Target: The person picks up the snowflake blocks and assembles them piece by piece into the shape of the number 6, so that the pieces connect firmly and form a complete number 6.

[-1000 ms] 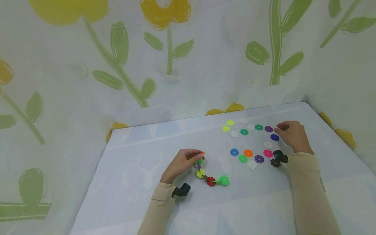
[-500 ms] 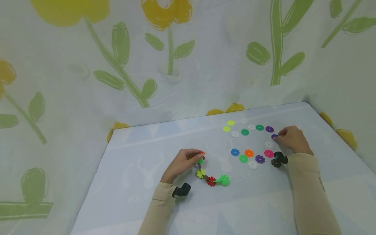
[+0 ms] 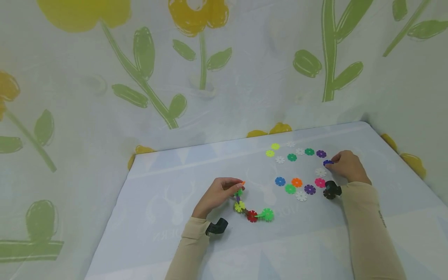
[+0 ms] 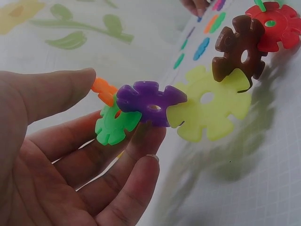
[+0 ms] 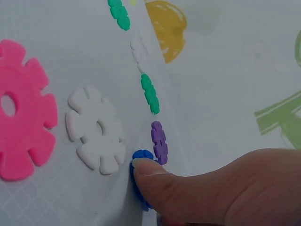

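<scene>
My left hand (image 3: 218, 194) pinches the orange end disc (image 4: 104, 91) of a chain of interlocking snowflake discs. Down from it run a green disc (image 4: 116, 126), a purple disc (image 4: 151, 101), a yellow disc (image 4: 209, 106), a brown disc (image 4: 240, 49) and a red disc (image 3: 252, 216), with bright green discs (image 3: 267, 214) at the far end. On the right of the table, my right hand (image 3: 349, 165) pinches a dark blue snowflake disc (image 5: 141, 186), its thumb on the near face. The fingers behind that disc are mostly hidden.
Loose discs lie around the right hand: a white disc (image 3: 320, 172), a pink disc (image 3: 320, 182), a purple disc (image 3: 321, 154) and several others to the left. A patterned curtain (image 3: 238, 97) hangs behind the table (image 3: 157, 214).
From beside the purple disc, my right hand has come down to the dark blue disc and taken hold of it. My left hand and the chain stay in place.
</scene>
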`<state>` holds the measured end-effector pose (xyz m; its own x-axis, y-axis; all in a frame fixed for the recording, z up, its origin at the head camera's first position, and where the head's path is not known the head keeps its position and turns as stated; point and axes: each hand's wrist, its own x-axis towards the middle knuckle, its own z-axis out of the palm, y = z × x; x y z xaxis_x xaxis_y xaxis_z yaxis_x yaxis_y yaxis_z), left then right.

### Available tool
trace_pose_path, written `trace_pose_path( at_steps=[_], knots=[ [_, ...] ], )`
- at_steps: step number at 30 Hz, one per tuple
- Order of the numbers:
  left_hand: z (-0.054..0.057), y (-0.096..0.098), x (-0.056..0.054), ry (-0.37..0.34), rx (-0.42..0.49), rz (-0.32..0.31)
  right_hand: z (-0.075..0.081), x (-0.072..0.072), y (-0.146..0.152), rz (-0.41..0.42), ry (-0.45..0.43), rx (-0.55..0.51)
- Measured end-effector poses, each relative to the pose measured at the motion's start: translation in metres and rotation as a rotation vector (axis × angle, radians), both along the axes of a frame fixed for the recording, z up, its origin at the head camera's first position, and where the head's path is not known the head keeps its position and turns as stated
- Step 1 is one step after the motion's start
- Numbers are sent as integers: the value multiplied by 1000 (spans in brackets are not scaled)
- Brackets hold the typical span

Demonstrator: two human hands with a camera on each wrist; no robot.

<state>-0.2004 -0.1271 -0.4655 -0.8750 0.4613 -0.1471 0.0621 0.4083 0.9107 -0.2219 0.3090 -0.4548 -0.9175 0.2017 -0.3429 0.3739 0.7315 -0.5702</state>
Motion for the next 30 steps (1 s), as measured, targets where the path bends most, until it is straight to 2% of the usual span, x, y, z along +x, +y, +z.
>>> trace_pose_path(
  at_steps=[4, 10, 18, 30],
  knots=[
    [1, 0, 1, 1, 1, 1, 1, -1, -2, 2, 15, -9],
    [1, 0, 1, -3, 2, 1, 4, -3, -6, 38, 82, -14],
    [3, 0, 2, -6, 2, 4, 19, -5, -31, 118, 194, -35],
    [6, -2, 3, -7, -3, -7, 37, -7, -89, 160, 237, -225]
  ],
)
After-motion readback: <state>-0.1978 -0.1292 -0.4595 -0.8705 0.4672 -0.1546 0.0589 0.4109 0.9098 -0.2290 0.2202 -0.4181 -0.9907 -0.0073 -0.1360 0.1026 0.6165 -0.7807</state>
